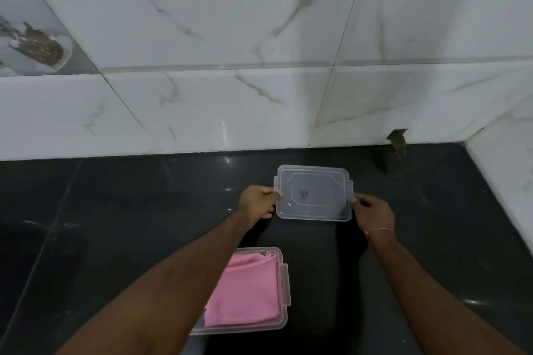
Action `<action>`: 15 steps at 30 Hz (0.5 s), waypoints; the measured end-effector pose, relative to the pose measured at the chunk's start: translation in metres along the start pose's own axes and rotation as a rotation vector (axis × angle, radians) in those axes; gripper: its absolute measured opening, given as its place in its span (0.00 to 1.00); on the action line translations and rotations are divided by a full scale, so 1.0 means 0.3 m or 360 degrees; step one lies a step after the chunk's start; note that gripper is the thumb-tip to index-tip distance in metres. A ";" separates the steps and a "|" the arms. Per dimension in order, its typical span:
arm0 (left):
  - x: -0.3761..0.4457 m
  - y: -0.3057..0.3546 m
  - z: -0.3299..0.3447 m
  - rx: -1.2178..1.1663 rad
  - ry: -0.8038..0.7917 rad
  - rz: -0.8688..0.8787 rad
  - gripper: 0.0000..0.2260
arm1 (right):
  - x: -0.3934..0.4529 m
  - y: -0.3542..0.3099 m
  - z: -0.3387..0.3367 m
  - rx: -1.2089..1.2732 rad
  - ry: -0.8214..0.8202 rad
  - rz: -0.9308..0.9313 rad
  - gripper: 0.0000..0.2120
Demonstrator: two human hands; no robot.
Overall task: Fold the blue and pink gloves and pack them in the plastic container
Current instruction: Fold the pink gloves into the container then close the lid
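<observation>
A clear plastic lid [314,193] is held above the dark floor in the middle of the view. My left hand [258,202] grips its left edge and my right hand [373,215] grips its right edge. Nearer to me, partly under my left forearm, stands the clear plastic container [284,282] with a folded pink glove [246,291] lying on top inside it. A sliver of blue shows at the container's lower left beneath the pink glove; the rest of the blue glove is hidden.
The floor [115,210] is black polished tile. A white marble-tiled wall [230,81] rises behind the lid, with a chipped hole [398,138] at its base to the right. A white ledge [507,170] runs along the right side.
</observation>
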State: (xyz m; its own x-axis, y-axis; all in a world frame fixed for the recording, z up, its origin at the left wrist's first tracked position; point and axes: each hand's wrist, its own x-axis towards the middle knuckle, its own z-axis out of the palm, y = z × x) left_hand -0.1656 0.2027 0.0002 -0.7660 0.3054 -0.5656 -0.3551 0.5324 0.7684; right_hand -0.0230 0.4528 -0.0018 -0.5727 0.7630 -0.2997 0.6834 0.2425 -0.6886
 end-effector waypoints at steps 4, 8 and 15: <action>-0.026 -0.014 -0.098 -0.0081 0.0131 0.0220 0.09 | -0.085 -0.038 0.035 0.0558 -0.0057 0.0102 0.06; -0.134 -0.006 -0.213 -0.0145 0.0086 0.0391 0.09 | -0.201 -0.130 0.051 0.1097 -0.0189 0.0229 0.08; -0.417 -0.110 -0.402 -0.0425 0.0178 0.0472 0.16 | -0.431 -0.221 0.069 0.1371 -0.0551 0.0218 0.10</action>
State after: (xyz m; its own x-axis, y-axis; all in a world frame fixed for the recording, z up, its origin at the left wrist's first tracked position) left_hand -0.1226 0.0515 0.0817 -0.9044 0.3193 -0.2831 -0.2253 0.2063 0.9522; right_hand -0.0036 0.3258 0.0688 -0.7095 0.4978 -0.4987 0.2633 -0.4692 -0.8429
